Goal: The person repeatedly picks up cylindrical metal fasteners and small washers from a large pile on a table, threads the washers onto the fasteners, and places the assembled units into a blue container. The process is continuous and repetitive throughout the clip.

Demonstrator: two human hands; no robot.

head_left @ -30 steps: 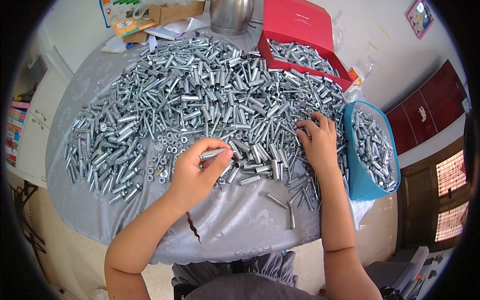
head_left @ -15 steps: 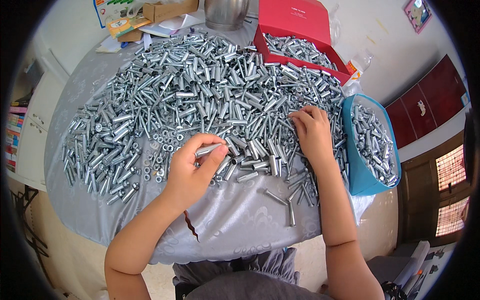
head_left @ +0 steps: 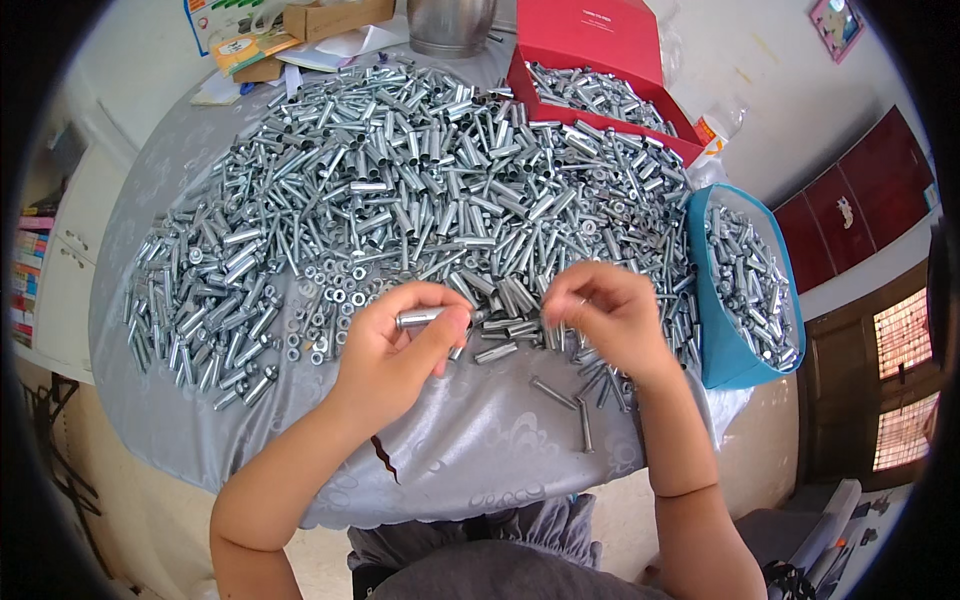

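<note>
My left hand (head_left: 385,340) is closed round a shiny metal sleeve (head_left: 418,317), a short tube held between thumb and fingers above the table's near side. To its right, my right hand (head_left: 610,315) hovers with thumb and fingertips pinched together. Motion blurs its fingertips, and I cannot make out what is between them. Behind both hands spreads a large heap of metal sleeves and bolts (head_left: 400,190). Washers and nuts (head_left: 335,297) lie loose just left of my left hand. Near the table's front, two long bolts (head_left: 586,425) lie apart from the heap.
A blue fabric bin (head_left: 715,345) full of sleeved bolts stands at the right. At the back right is an open red box (head_left: 690,147) holding more hardware. Behind the heap are a metal pot (head_left: 452,28) and a cardboard box (head_left: 340,18). The grey tablecloth (head_left: 450,440) has a tear.
My right hand has lifted out of the heap and come left and nearer, toward my left hand. The left hand keeps the sleeve and has turned it slightly.
</note>
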